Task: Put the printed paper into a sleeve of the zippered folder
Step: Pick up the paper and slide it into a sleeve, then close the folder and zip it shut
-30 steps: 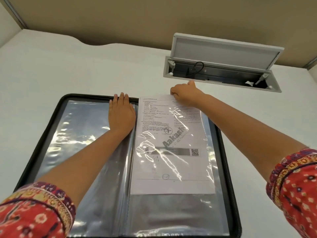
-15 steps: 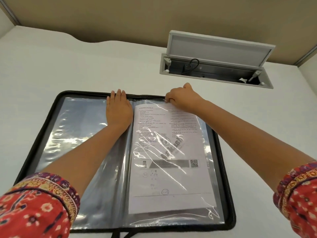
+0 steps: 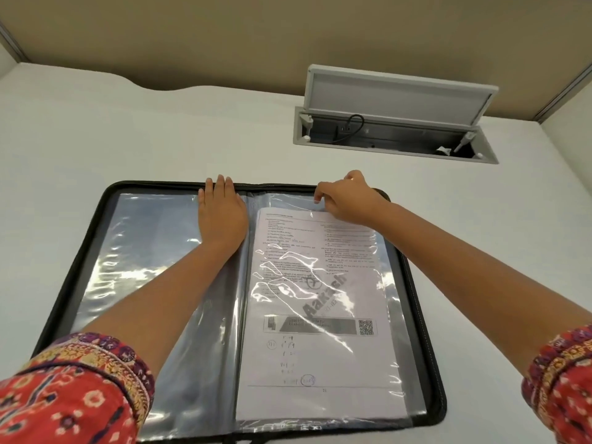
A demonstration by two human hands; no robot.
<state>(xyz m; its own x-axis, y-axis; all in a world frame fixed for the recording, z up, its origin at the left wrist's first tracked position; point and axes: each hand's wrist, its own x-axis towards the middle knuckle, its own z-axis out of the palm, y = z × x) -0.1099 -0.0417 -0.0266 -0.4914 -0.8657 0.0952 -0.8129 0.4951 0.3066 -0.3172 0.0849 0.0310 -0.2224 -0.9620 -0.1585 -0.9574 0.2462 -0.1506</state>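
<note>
The black zippered folder (image 3: 80, 251) lies open and flat on the white table, showing clear plastic sleeves on both halves. The printed paper (image 3: 317, 315) sits inside the right-hand sleeve (image 3: 394, 283), its top edge a little below the sleeve's mouth. My left hand (image 3: 221, 216) rests flat, fingers together, on the top of the left sleeve beside the spine. My right hand (image 3: 347, 198) pinches the top edge of the right sleeve near the paper's upper right corner.
A grey cable hatch (image 3: 384, 136) stands open in the table behind the folder, with a black cable inside. A beige partition (image 3: 288, 43) closes off the far side. White table surface (image 3: 512, 251) surrounds the folder.
The paper has slid down fully into the right sleeve. My right hand followed it down to the sleeve's top edge. The left hand stayed in place.
</note>
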